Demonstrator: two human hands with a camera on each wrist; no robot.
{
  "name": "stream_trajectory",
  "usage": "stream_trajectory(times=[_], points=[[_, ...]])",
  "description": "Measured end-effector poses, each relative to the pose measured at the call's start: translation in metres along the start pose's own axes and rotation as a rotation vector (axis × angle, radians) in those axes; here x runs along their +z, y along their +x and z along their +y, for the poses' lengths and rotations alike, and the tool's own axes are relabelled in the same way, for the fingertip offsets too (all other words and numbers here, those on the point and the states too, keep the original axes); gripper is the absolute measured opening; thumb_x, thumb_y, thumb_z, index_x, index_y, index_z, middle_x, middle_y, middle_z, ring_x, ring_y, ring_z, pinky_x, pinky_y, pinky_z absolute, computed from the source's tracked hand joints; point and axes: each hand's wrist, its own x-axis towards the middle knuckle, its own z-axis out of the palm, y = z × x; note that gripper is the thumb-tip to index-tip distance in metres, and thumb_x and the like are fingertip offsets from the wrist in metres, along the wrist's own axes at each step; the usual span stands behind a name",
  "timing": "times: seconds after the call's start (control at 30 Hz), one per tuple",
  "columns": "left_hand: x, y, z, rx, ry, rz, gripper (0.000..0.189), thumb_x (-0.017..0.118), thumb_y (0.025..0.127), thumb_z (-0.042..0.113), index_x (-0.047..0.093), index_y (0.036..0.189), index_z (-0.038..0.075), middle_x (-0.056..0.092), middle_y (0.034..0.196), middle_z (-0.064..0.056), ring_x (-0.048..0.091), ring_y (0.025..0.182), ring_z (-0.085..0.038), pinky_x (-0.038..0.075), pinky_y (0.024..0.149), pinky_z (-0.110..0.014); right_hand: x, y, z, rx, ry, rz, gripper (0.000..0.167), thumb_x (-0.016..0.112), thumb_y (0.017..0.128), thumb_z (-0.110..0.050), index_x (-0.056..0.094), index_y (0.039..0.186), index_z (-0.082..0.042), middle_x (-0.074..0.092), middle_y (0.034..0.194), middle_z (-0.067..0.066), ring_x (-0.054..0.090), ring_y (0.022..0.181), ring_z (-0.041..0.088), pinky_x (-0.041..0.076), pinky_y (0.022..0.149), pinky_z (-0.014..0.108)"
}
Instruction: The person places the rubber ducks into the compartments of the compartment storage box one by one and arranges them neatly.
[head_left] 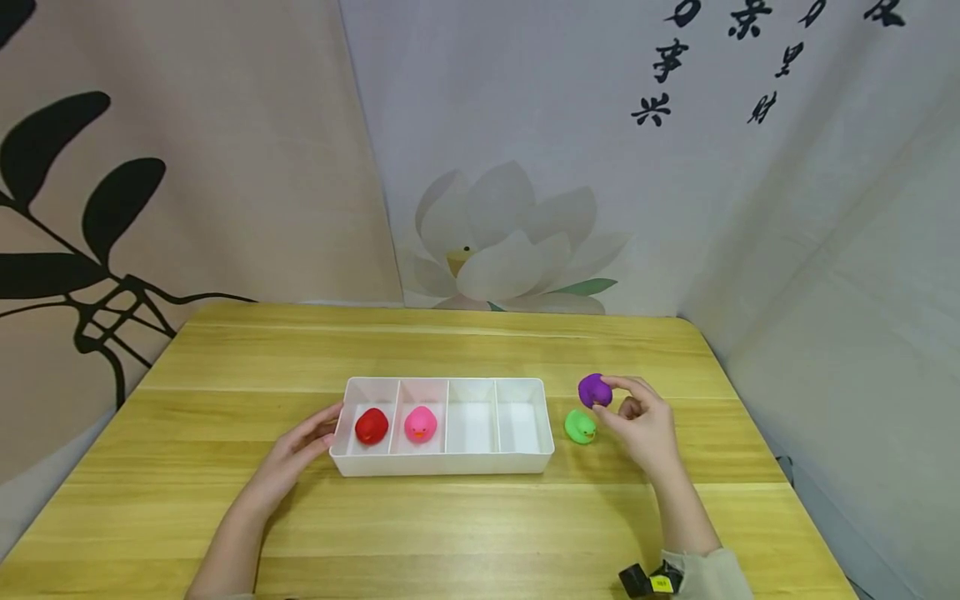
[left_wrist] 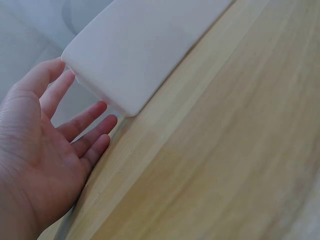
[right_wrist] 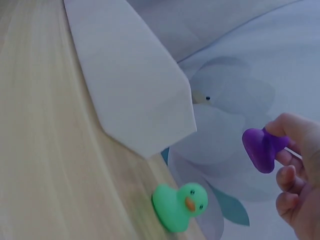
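Note:
A white tray [head_left: 450, 465] with a row of several compartments lies on the table. In its leftmost compartment sits a red rubber duck [head_left: 372, 426], and beside that a pink rubber duck [head_left: 421, 425]; the two compartments on the right hold nothing. My left hand [head_left: 294, 452] touches the tray's left end, fingers extended along it in the left wrist view. Between thumb and index finger my right hand [head_left: 637, 417] pinches a purple rubber duck [right_wrist: 264, 148], raised above the table. Just below it, right of the tray, a green rubber duck [right_wrist: 176, 207] rests on the wood.
The wooden table [head_left: 465, 542] reaches back to a curtain [head_left: 525, 100] printed with a pale lotus and dark characters. A small black device with a yellow label [head_left: 651, 581] is by the right sleeve [head_left: 708, 575].

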Motion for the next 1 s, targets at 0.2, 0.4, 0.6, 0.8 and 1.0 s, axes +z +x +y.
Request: stream_trajectory(times=[0.2,0.4,0.6,0.8,1.0], points=[[0.0,0.0,0.001,0.009,-0.006,-0.001,0.046,0.05,0.1,0.01,0.041,0.144,0.002,0.049,0.132,-0.028,0.052,0.117,-0.017,0.044,0.088,-0.021,0.007,0.0,-0.014,-0.026,-0.002,-0.017,0.037,0.079,0.073,0.005,0.07,0.107,-0.006,0.06,0.094,0.007,0.042,0.054,0.008,0.034,0.044,0.019],[0.0,0.0,0.002,0.013,-0.012,-0.005,0.046,0.05,0.1,0.009,0.04,0.144,0.001,0.048,0.132,-0.028,0.052,0.117,-0.017,0.044,0.089,-0.021,0.017,-0.004,-0.048,-0.068,0.036,-0.065,0.036,0.077,0.071,0.012,0.068,0.105,0.004,0.059,0.091,0.017,0.04,0.053,0.008,0.032,0.044,0.018],[0.0,0.0,0.001,0.008,-0.011,-0.007,0.046,0.05,0.1,0.01,0.04,0.144,0.002,0.048,0.133,-0.028,0.052,0.117,-0.015,0.044,0.089,-0.021,0.028,-0.007,-0.076,-0.099,0.038,-0.113,0.034,0.076,0.071,0.014,0.067,0.103,0.006,0.059,0.09,0.018,0.038,0.053,0.009,0.032,0.046,0.018],[0.0,0.0,0.001,0.001,-0.013,-0.008,0.046,0.05,0.1,0.011,0.04,0.144,0.001,0.049,0.132,-0.027,0.052,0.116,-0.013,0.044,0.089,-0.021,0.039,-0.008,-0.084,-0.115,0.077,-0.157,0.033,0.077,0.07,0.012,0.068,0.102,0.005,0.059,0.089,0.018,0.038,0.053,0.009,0.032,0.047,0.019],[0.001,-0.001,0.002,-0.003,-0.008,-0.006,0.046,0.05,0.1,0.011,0.04,0.144,0.002,0.049,0.132,-0.027,0.052,0.116,-0.014,0.044,0.089,-0.021,0.049,-0.008,-0.088,-0.127,0.117,-0.196,0.033,0.077,0.071,0.012,0.068,0.102,0.004,0.06,0.09,0.017,0.039,0.053,0.009,0.032,0.046,0.019]])
